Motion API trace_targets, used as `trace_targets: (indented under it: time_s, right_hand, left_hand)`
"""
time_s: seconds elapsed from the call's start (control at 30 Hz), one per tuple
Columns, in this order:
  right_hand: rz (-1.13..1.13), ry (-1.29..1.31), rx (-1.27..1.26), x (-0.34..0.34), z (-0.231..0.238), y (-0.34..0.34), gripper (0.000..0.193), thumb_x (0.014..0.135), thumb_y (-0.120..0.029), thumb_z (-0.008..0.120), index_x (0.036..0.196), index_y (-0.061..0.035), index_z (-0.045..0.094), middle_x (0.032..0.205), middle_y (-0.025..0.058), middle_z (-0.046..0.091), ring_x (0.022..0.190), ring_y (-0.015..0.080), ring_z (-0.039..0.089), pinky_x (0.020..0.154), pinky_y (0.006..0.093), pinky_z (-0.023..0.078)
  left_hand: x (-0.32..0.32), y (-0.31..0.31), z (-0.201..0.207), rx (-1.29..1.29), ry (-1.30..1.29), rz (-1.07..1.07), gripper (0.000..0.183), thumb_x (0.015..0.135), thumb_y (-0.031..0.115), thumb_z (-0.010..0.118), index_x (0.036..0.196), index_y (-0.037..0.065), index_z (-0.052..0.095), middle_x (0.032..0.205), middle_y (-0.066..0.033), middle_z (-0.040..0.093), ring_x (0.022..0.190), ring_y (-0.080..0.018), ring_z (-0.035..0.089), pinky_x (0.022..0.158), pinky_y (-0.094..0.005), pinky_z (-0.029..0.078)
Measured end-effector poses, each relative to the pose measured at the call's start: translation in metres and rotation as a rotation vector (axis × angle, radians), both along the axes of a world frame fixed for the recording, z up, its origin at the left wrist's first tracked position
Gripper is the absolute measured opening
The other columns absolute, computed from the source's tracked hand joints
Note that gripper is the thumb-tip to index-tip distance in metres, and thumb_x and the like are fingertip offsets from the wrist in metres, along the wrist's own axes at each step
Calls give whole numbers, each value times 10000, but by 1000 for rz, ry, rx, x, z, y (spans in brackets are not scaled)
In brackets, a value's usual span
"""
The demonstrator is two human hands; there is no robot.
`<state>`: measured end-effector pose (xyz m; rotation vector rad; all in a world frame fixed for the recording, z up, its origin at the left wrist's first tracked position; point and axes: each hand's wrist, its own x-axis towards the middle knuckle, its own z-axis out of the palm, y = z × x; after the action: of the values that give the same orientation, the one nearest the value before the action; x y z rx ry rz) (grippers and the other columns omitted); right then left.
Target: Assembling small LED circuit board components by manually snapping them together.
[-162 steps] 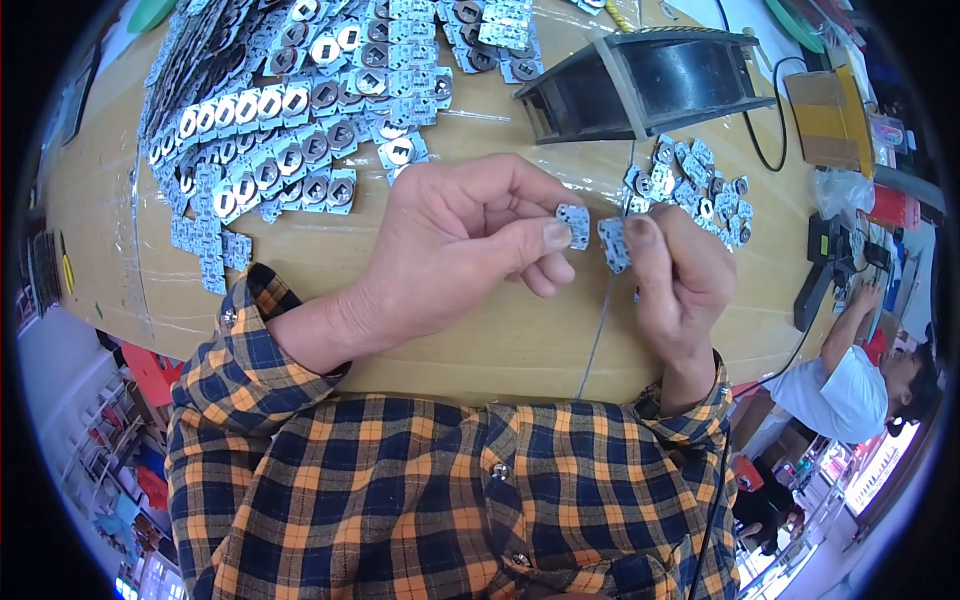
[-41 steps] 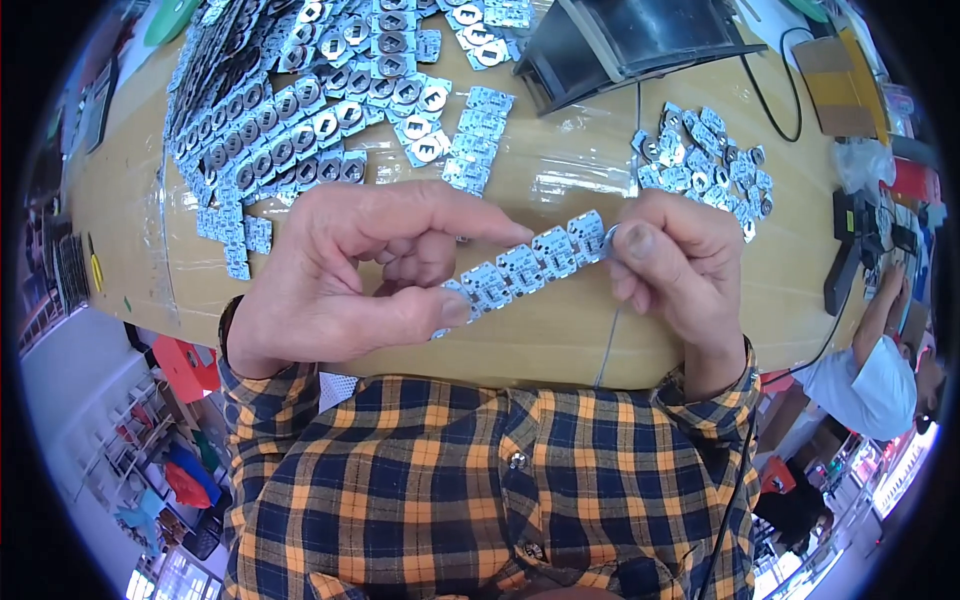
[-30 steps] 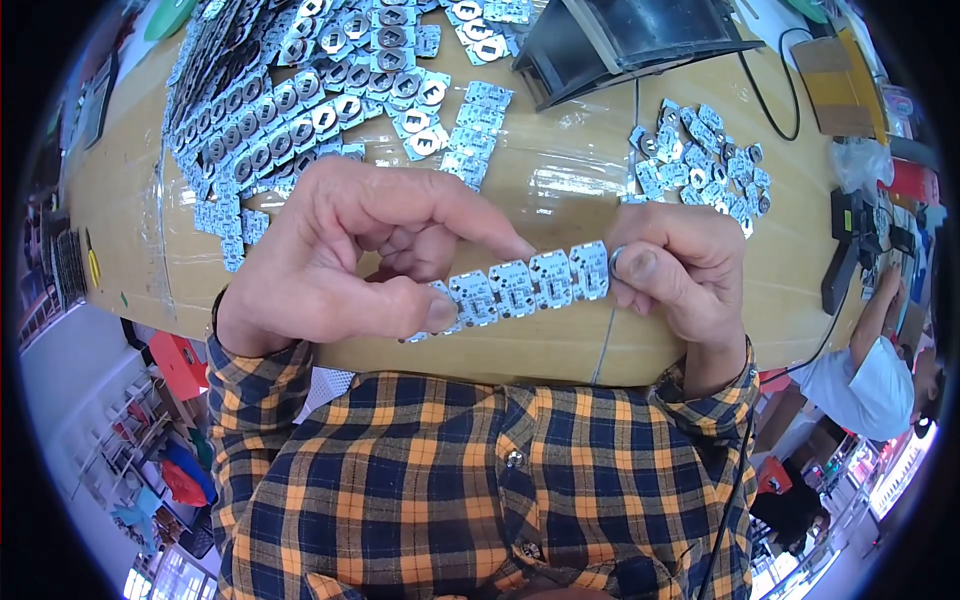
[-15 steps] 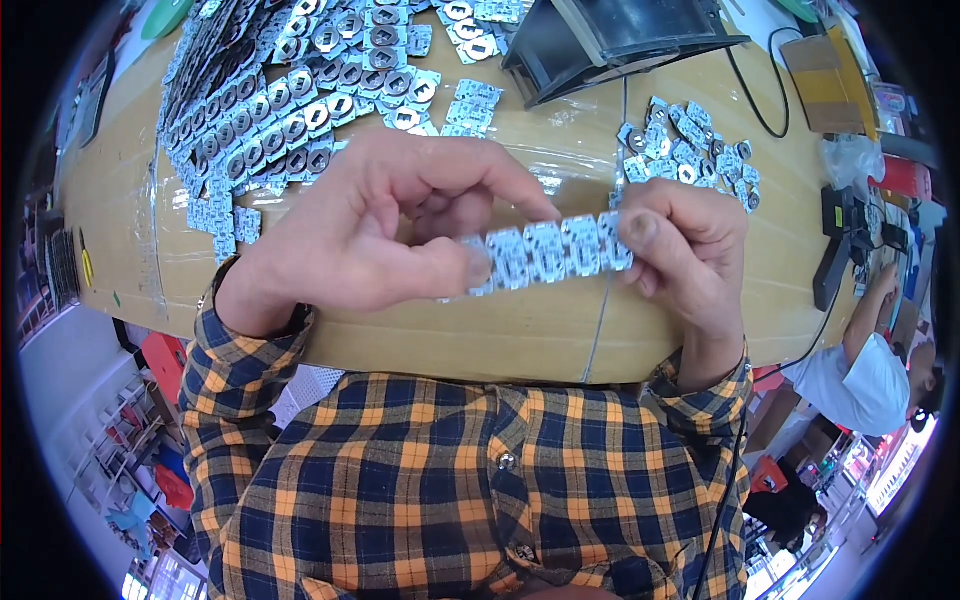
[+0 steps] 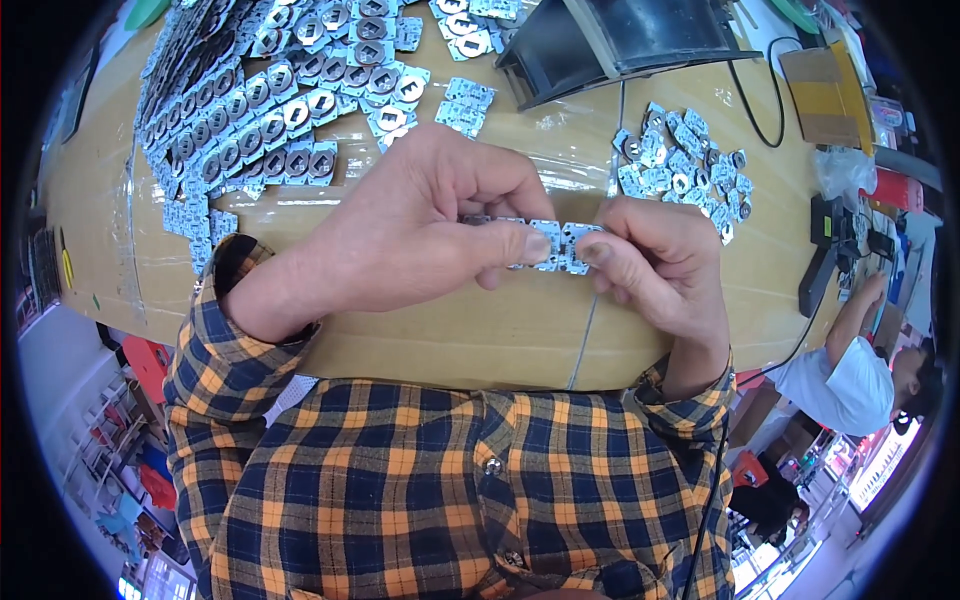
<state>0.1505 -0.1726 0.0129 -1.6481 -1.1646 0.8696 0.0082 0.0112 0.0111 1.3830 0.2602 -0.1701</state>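
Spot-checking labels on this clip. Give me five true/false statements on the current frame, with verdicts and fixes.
1. The left hand and right hand both pinch small circuit boards. True.
2. The black frame-like object is nearer the person's body than the hands. False: it is beyond them, on the far side of the table.
3. A loose pile of boards lies to the right of the large heap of board strips. True.
4. The person's shirt is plain white. False: it is orange-and-navy plaid.
5. Strips in the heap show round metal parts. True.
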Motion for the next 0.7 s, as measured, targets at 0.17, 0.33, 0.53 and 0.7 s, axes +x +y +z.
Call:
trace_targets:
  time_s: [0.17,0.33,0.53,0.7]
  right_hand:
    - [-57,22,-55,-3,7,5,150,893,-88,642,789,20,639,616,60,583,530,106,534,482,256,386]
    - [-125,410,-79,-5,5,-1,235,947,-150,585,786,15,629,633,47,600,435,78,466,408,231,335]
    - [-293,1061,12,-11,-1,5,280,980,-202,533,788,-4,579,557,22,542,387,39,399,360,196,269]
    - [-379,419,-11,-12,-3,2,249,973,-163,545,779,-15,594,558,-5,546,428,28,424,407,189,296]
  left_hand:
    - [-1,4,-5,-8,-47,-18,141,876,81,693,934,-44,665,772,-41,673,621,-47,605,543,-176,470]
    - [-1,6,2,-198,-75,-66,156,860,67,711,944,-53,658,795,-65,683,633,-66,621,562,-180,483]
    - [-3,3,-8,93,-270,57,137,854,56,705,956,-29,669,820,-67,686,681,-89,642,571,-209,492]
    - [2,-3,-15,593,-604,167,193,796,-22,669,989,-28,661,798,-99,664,642,-157,641,532,-249,467]
